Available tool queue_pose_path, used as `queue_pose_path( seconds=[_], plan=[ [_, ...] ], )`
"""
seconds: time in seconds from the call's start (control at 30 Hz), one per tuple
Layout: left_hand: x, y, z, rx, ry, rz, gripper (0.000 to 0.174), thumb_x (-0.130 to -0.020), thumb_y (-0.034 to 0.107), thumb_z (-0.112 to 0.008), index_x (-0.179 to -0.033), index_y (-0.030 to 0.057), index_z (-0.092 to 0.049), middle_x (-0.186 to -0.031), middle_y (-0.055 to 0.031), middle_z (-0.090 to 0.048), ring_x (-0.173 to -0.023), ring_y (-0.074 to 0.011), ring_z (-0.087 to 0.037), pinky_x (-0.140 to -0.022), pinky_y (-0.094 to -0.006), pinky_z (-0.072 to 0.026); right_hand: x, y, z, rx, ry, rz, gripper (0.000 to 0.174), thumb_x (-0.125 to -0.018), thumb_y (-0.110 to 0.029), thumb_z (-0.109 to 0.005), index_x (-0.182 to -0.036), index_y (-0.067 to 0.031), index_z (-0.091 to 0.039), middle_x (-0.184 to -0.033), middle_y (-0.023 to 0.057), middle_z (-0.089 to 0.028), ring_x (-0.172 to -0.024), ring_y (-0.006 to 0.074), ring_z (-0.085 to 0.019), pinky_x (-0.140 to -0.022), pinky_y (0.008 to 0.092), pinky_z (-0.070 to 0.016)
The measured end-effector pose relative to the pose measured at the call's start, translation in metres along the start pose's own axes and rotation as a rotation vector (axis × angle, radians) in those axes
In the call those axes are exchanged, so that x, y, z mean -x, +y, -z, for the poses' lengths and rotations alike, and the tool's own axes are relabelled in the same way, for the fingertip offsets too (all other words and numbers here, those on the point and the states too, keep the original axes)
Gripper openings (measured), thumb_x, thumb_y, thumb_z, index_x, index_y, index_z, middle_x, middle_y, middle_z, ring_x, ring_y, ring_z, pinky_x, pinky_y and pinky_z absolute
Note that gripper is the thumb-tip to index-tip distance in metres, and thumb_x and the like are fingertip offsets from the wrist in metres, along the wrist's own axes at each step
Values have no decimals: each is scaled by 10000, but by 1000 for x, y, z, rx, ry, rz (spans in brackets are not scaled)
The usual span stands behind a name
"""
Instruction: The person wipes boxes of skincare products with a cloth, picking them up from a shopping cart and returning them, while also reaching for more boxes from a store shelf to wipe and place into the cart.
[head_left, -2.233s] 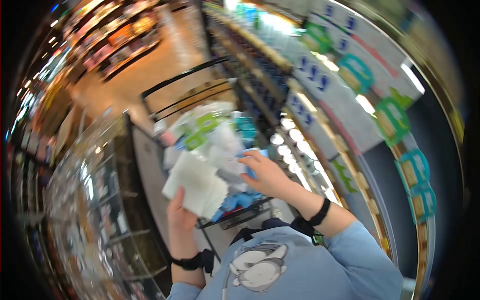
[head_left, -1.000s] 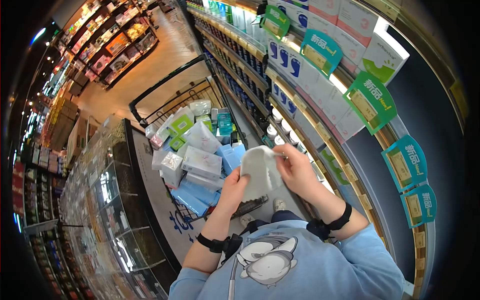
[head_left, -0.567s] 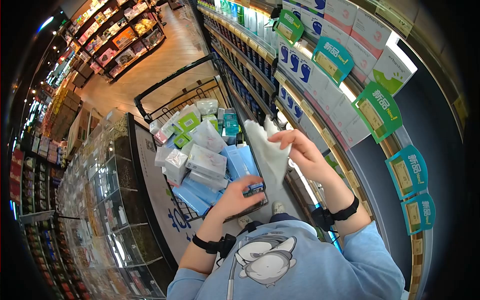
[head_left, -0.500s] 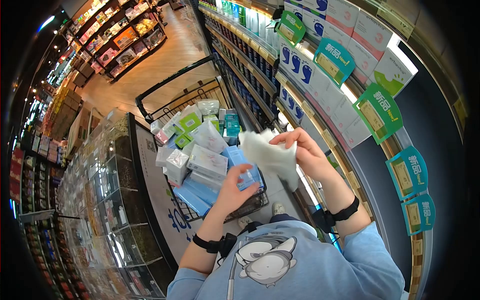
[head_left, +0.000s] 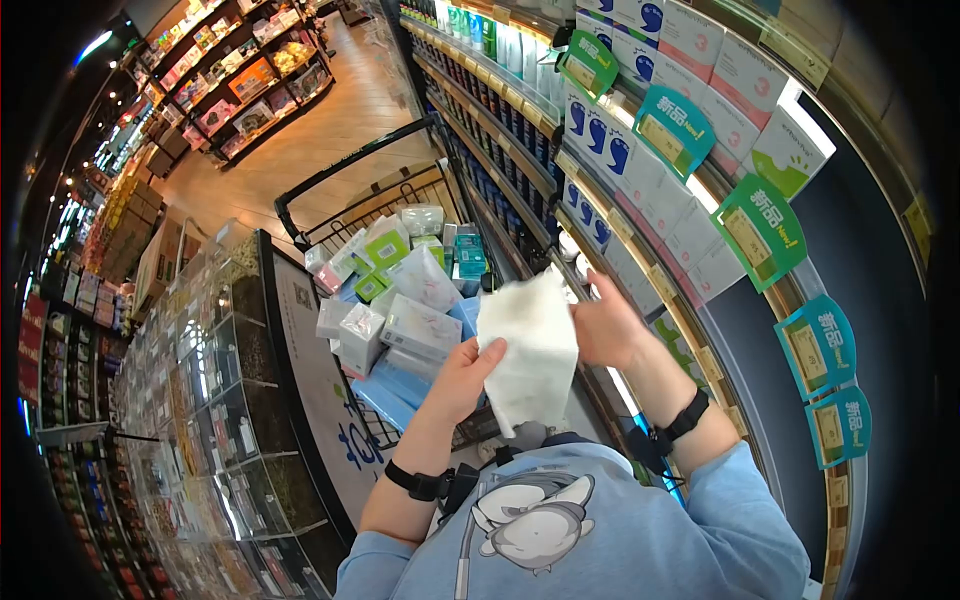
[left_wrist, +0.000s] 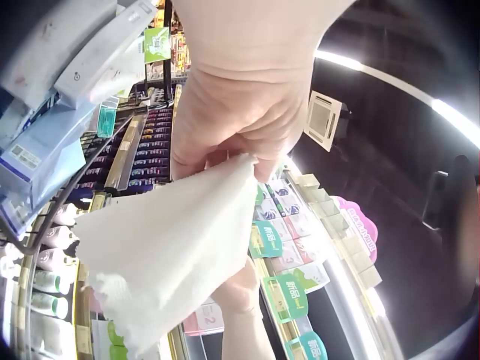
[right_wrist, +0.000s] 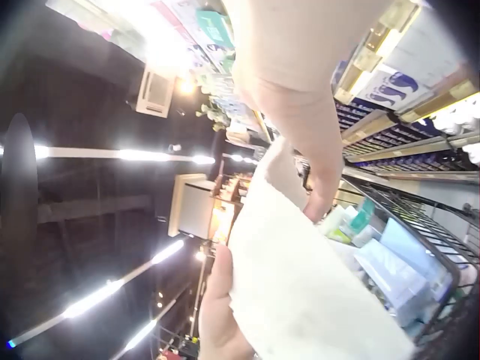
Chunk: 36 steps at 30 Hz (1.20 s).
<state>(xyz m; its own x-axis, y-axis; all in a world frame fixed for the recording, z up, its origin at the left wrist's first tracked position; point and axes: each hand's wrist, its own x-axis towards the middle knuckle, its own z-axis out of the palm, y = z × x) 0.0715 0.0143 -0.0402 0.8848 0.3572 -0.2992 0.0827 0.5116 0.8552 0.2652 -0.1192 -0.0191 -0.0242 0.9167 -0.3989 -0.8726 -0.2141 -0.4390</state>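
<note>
The cloth (head_left: 530, 345) moved down, mid-frame. The left hand (head_left: 463, 381) pinches it. I can't tell if the right hand (head_left: 610, 328) does.

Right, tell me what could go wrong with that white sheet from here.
The white sheet might tear where the left hand pinches its edge. Its loose lower corner could catch on the wire cart, which it overlaps in the head view. The loosely piled packages could slide if knocked.

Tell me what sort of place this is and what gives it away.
Most likely a shop, perhaps a supermarket: there is a shopping cart piled with boxes, stocked shelves run along one side, and bright "New!" signs with price cards mark the shelf edge.
</note>
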Motion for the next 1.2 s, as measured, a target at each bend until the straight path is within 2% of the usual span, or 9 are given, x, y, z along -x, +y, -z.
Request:
queue_pose_path(
  seconds=[0.03, 0.23, 0.5, 0.67, 0.7, 0.8, 0.97, 1.03, 1.2],
  plan=[
    [-1, 2, 1, 1, 2, -4, 322, -939, 197, -521, -1183, -13, -527, -1103, -89, -612, -970, -150, -603, -831, -302, -491, -1, 8, -5, 113, 95, -82, 921, -823, -751, -153, -1319, -28, -434, -1252, 94, -539, -1093, 198, -532, -969, 379, -355],
    [2, 8, 15, 135, 63, 38, 333, -939, 230, -525, -1191, 13, -524, -1059, -64, -621, -931, -153, -620, -817, -320, -508, 1, 21, -7, 736, 87, 236, 614, -864, -296, -619, -1362, -69, -342, -1115, 95, -580, -960, 159, -590, -755, 300, -504],
    [11, 27, 26, -31, -74, 39, 346, -941, 165, -487, -1258, 27, -465, -1017, -65, -628, -824, -132, -648, -699, -287, -566, 10, 7, -20, 714, -21, 281, 626, -877, -178, -588, -1396, -70, -255, -972, 78, -623, -815, 105, -613, -629, 242, -498],
    [13, 21, 37, -98, -87, -98, 237, -890, 14, -460, -1064, 24, -619, -1013, -67, -634, -811, -122, -636, -681, -251, -535, 7, 11, -5, 901, -6, 530, 197, -857, -66, -554, -1023, -12, -646, -951, 30, -619, -777, 126, -585, -711, 237, -462],
    [13, 21, 38, -124, -151, -175, 258, -858, -45, -448, -986, 18, -663, -1018, -65, -635, -813, -117, -624, -682, -231, -511, 7, 7, -8, 870, -98, 586, 156, -840, -23, -536, -813, 3, -687, -947, 35, -609, -811, 138, -562, -762, 236, -438],
    [15, 30, 34, -488, -116, -253, 315, -788, -118, -420, -903, -3, -689, -1028, -55, -633, -829, -108, -581, -709, -204, -444, 15, 1, -21, 973, -61, 560, 129, -816, -2, -542, -791, 13, -668, -954, 63, -597, -866, 133, -545, -804, 233, -415],
    [10, 27, 36, -363, -245, -215, 388, -771, -81, -519, -1127, 40, -616, -1099, -81, -600, -869, -113, -542, -735, -208, -415, 11, 11, -18, 929, -10, 561, 116, -839, 10, -540, -945, -26, -573, -1016, 33, -522, -933, 120, -530, -827, 255, -418],
    [10, 19, 22, -284, -117, -292, 655, -739, -33, -633, -1344, 75, -406, -1152, -111, -564, -957, -154, -561, -807, -248, -445, 10, 16, -19, 884, 4, 583, 158, -830, 26, -545, -974, -38, -539, -1023, 29, -519, -952, 117, -529, -834, 261, -423],
    [16, 15, -4, 131, -230, -114, 789, -724, 47, -719, -1389, 52, -294, -1214, -126, -533, -1123, -236, -538, -942, -361, -447, 16, 19, -27, 704, -6, 684, 307, -814, 62, -569, -1081, -51, -469, -1031, 36, -519, -981, 121, -530, -859, 278, -437]
  ],
)
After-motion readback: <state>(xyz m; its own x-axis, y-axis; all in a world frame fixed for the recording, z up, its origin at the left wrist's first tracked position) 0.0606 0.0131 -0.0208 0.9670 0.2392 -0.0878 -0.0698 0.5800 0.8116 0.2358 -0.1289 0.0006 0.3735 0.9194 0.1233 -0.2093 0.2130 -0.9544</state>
